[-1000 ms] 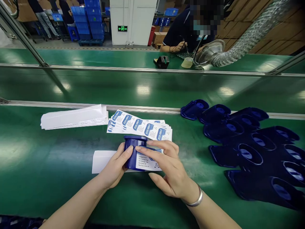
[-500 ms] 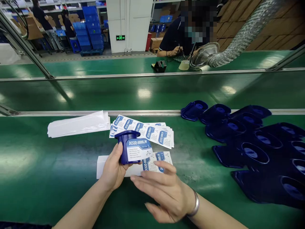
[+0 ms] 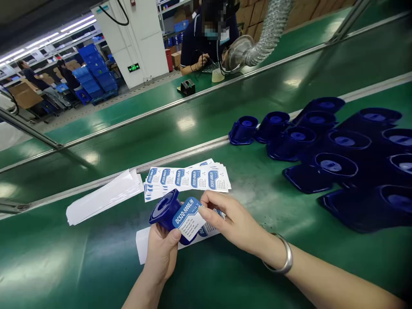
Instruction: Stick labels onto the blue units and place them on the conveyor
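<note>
My left hand (image 3: 162, 249) is closed round a dark blue plastic housing (image 3: 165, 211), tilted over the bench. A white and blue label (image 3: 189, 219) printed DC52Q-5000L/H lies against the housing's side, and its right part stands off the surface. The thumb and fingers of my right hand (image 3: 225, 216) pinch the label's upper right edge. Below the housing rests a label sheet (image 3: 143, 244), partly hidden by the housing and my hands. Beyond it lies a fanned stack of printed label sheets (image 3: 186, 178).
White paper strips (image 3: 103, 197) are piled at the left. Several more blue housings (image 3: 334, 165) stand grouped at the right on the green bench (image 3: 257, 274). Behind the metal rail (image 3: 189, 150), a co-worker (image 3: 193, 47) sits by a flexible duct (image 3: 268, 34).
My right hand has gone from spread fingers to pinching the label's right edge. The left hand has tilted the housing, showing its round flanged end. The whole view has tilted.
</note>
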Available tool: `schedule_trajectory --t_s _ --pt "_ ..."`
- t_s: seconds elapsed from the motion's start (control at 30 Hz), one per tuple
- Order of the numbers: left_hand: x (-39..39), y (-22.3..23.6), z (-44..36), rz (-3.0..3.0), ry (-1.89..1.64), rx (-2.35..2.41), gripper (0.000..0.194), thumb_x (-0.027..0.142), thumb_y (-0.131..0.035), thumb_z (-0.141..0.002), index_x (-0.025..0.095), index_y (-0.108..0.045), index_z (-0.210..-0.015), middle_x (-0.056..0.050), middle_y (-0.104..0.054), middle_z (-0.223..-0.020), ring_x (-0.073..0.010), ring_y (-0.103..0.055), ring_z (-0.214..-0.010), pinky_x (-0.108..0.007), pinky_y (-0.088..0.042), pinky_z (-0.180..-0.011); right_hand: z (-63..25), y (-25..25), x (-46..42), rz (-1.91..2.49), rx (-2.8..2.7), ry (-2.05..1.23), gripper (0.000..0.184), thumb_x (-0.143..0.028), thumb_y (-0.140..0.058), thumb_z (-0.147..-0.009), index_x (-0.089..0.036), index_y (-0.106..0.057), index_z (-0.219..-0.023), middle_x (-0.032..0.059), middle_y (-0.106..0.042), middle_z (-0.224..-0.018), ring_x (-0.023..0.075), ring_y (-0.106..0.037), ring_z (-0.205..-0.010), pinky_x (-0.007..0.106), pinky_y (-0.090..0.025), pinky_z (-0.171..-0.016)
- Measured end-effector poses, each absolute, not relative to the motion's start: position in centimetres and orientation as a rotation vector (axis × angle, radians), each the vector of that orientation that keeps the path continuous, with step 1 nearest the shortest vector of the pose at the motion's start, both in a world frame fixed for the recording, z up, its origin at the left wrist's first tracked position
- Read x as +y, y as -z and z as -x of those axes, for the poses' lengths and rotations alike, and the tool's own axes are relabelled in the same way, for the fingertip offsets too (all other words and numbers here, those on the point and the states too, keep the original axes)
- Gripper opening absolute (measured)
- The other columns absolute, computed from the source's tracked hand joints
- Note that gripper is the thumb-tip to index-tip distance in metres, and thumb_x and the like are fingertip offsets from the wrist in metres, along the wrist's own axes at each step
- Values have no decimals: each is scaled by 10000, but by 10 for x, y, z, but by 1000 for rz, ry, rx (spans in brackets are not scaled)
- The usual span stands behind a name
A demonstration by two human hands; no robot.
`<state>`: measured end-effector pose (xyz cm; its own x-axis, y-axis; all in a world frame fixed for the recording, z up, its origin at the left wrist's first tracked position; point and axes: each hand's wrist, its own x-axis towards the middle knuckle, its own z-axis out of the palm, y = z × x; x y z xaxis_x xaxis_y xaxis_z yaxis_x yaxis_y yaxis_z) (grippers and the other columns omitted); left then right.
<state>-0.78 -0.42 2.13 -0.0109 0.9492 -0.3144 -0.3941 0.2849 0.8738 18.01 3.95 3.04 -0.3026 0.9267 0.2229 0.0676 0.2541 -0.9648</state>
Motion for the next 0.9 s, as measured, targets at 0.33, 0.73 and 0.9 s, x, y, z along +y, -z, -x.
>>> schedule_trajectory --t_s 0.33,0.73,0.9 --pt "-7 -18 5 -548 -1250 1114 847 365 -942 -607 246 -559 -1353 -134 -729 -1196 -372 -634 -1222 -511 -512 -1039 -177 -24 37 967 -1662 -970 456 -329 -462 -1075 -208 -329 -655 -41 -385 -613 130 -381 -559 276 -277 -547" --pt "-20 13 19 -385 -1251 948 664 374 -895 -664 259 -674 -1280 -113 -765 -1140 -331 -722 -1061 -482 -543 -1010 -160 -13 30 833 -1720 -832 386 -197 -416 -1084 -222 -273 -726 -28 -368 -689 156 -384 -629 305 -275 -615" --pt "-22 19 26 -417 -1229 887 638 393 -882 -686 269 -684 -1280 -105 -765 -1161 -330 -716 -1087 -454 -552 -1007 -154 -8 26 828 -1645 -899 385 -225 -393 -1093 -222 -280 -725 -29 -356 -688 158 -370 -625 312 -282 -615"
